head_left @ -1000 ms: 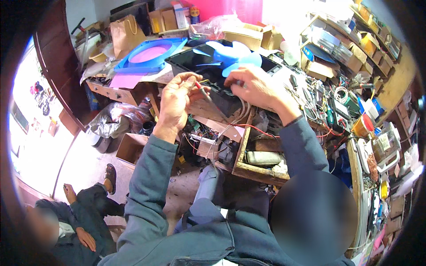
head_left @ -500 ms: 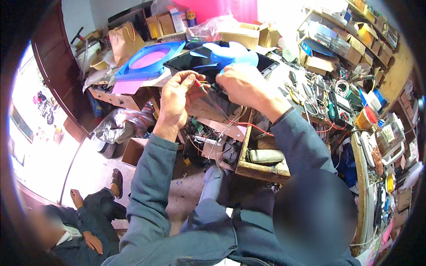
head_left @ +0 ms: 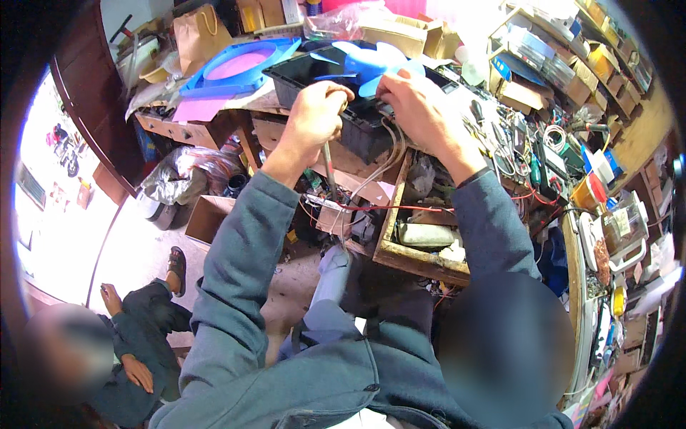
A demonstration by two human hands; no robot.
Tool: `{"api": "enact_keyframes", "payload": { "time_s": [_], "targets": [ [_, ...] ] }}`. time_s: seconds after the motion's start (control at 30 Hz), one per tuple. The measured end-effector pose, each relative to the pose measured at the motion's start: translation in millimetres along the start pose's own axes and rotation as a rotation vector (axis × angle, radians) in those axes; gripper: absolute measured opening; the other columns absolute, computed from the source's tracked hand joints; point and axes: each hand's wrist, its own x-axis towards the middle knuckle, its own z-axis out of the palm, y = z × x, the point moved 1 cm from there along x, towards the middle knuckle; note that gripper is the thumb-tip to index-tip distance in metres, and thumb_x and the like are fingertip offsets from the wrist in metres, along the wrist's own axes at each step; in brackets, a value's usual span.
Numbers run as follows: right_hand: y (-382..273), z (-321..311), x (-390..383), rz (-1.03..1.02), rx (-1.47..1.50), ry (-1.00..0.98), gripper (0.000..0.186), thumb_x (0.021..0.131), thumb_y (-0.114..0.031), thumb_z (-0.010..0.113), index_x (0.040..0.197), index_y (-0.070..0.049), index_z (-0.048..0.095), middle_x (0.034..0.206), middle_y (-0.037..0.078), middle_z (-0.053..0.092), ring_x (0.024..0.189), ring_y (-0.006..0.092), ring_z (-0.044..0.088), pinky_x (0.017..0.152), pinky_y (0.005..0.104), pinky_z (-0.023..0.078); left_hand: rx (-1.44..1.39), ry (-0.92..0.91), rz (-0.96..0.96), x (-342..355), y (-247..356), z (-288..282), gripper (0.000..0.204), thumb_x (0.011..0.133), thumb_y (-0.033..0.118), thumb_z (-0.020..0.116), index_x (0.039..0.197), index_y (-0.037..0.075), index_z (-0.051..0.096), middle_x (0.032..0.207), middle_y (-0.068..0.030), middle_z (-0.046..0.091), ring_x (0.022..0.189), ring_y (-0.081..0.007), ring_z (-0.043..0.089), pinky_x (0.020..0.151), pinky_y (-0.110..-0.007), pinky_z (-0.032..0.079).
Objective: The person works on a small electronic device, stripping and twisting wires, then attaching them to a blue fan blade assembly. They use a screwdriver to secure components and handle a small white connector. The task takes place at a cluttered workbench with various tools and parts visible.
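Note:
My left hand (head_left: 312,125) is closed at the front left of a black housing (head_left: 286,77), with a red-tipped test probe (head_left: 329,171) hanging below it toward a red lead (head_left: 389,208). My right hand (head_left: 421,118) has bent fingers at the housing, near the blue fan blades (head_left: 368,61); what they grip is hidden. Pale cables (head_left: 393,143) run down between my hands over an open wooden drawer (head_left: 386,250).
A blue fan frame (head_left: 225,82) lies on the cluttered bench at back left. Tools and cords (head_left: 514,143) crowd the right, below shelves of boxes (head_left: 597,61). A cardboard box (head_left: 211,218) stands on the floor. Another person (head_left: 139,343) is at lower left, near an open doorway.
Both hands have moved up the picture to the housing. My left hand has turned, hiding its fingertips, and the probe below it points more steeply downward. My right hand has shifted slightly right.

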Motion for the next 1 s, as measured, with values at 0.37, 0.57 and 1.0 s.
{"api": "enact_keyframes", "payload": {
  "time_s": [0.37, 0.57, 1.0],
  "targets": [
    [-10.8, -7.6, -2.9, 0.095, 0.314, 0.107, 0.017, 0.086, 0.004, 0.059, 0.101, -0.001, 0.064, 0.090, 0.020, 0.069, 0.087, 0.0370, 0.069, 0.077, 0.0417, 0.054, 0.654, -0.059, 0.366, 28.4, 10.0, 18.5, 0.023, 0.088, 0.017, 0.072, 0.103, 0.000, 0.075, 0.091, -0.0134, 0.076, 0.083, -0.0176, 0.072, 0.080, -0.032, 0.055],
    [-4.7, -6.0, -9.6, 0.250, 0.473, 0.119, 0.025, 0.088, 0.004, 0.063, 0.112, -0.003, 0.066, 0.089, 0.016, 0.074, 0.082, 0.0254, 0.074, 0.077, 0.0346, 0.057, 0.614, -0.036, 0.359, 27.9, 6.3, 17.4, 0.017, 0.087, 0.010, 0.071, 0.099, -0.001, 0.075, 0.087, -0.0112, 0.076, 0.081, -0.0118, 0.069, 0.077, -0.029, 0.054],
    [0.7, 3.4, -11.8, 0.297, 0.550, 0.070, 0.034, 0.085, 0.001, 0.071, 0.117, -0.006, 0.066, 0.093, 0.015, 0.075, 0.084, 0.0191, 0.073, 0.076, 0.0316, 0.057, 0.424, 0.002, 0.327, 28.1, -6.0, 11.1, 0.019, 0.090, 0.014, 0.071, 0.099, -0.003, 0.074, 0.086, -0.0061, 0.075, 0.079, -0.0086, 0.064, 0.077, -0.027, 0.051]
  ]
}}
